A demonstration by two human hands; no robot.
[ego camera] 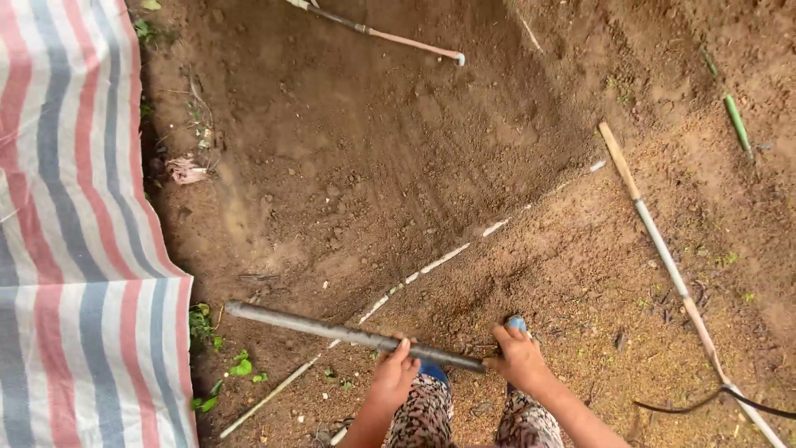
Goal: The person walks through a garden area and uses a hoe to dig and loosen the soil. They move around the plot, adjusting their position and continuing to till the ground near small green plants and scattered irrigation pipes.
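Both my hands grip a long grey metal rod (332, 330) that lies nearly level over brown soil, its free end pointing left. My left hand (393, 375) holds it near the middle of its near part. The rod's near end sits in my right hand (519, 358). Patterned trousers and blue shoe tips (517, 323) show below the hands. A thin white line (439, 260) runs diagonally across the earth just beyond the rod.
A red, white and blue striped tarp (75, 249) covers the left side. A long wooden and metal tool handle (663, 249) lies at right, another stick (390, 35) at top. A green stem (736, 123) lies far right. Small weeds (240, 365) grow by the tarp.
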